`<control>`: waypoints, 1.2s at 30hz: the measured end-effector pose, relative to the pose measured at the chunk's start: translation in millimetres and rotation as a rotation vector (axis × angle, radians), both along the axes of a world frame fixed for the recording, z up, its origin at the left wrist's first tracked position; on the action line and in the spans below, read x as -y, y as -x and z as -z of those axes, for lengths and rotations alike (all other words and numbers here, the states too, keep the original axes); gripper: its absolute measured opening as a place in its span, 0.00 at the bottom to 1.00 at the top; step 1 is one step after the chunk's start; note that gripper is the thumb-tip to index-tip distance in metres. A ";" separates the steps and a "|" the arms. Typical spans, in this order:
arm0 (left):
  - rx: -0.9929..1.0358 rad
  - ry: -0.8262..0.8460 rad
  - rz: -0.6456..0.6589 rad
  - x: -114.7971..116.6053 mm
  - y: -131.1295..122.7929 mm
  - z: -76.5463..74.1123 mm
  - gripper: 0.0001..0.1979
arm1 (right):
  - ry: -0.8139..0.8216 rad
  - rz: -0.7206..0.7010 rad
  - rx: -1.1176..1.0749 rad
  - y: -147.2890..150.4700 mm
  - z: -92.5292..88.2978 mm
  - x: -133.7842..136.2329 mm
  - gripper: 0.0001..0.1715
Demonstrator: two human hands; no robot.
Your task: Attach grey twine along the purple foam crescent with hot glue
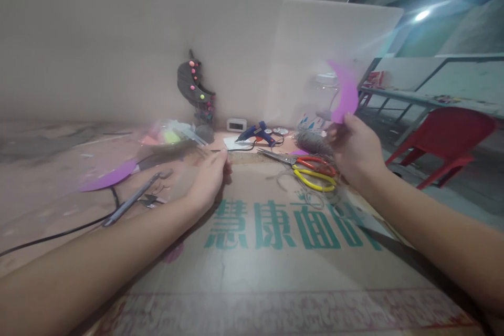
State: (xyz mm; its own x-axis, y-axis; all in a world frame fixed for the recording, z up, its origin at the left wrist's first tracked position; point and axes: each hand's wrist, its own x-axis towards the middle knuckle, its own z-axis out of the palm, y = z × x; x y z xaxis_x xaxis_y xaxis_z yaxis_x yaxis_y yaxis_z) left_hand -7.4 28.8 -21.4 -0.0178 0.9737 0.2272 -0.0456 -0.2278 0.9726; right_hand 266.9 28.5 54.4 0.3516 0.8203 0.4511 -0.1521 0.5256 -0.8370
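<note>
My right hand (356, 147) is raised at the right, its thumb and fingers closed on a purple crescent-shaped cutout (346, 93) that stands upright. Over the back edge of the printed board, my left hand (210, 176) reaches forward. Its fingers are blurred and partly turned away, so their grip is unclear. Between the hands lie scissors (297, 160) with one red and one yellow handle. Behind the scissors is a blue glue gun (255, 134) on a white sheet. A ball of grey yarn (313, 142) sits beside my right hand.
A dark crescent ornament with coloured pompoms (191, 84) leans against the wall (137, 37). At the left are a bowl of pompoms (167, 139), a purple piece (112, 176), a grey stick-like tool (134, 199) and a black cord (59, 233). A red chair (444, 136) stands at right.
</note>
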 end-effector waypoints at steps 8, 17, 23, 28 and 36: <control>-0.317 -0.051 0.071 13.2 -2.5 -15.3 0.12 | 0.264 -0.282 0.478 56.7 44.3 37.6 0.16; -0.215 -0.051 0.017 12.1 -3.6 -14.9 0.12 | 0.376 -0.340 0.605 62.0 49.7 45.7 0.19; -0.221 -0.064 0.044 11.8 -1.9 -14.2 0.16 | 0.336 -0.294 0.614 59.5 53.1 42.1 0.20; -0.276 -0.108 0.072 12.7 -0.6 -14.5 0.17 | 0.328 -0.266 0.509 53.2 56.5 33.4 0.18; -0.266 -0.004 0.091 17.0 -1.2 -16.1 0.14 | 0.371 -0.233 0.437 51.7 58.4 29.1 0.19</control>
State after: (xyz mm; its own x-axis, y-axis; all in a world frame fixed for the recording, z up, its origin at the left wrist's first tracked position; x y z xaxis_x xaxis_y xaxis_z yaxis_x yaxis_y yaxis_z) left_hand -6.2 11.8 -5.3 0.1305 0.9677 0.2157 0.1913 -0.2380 0.9522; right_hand 215.2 -0.5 -4.0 -0.0084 0.9831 0.1828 0.1709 0.1815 -0.9684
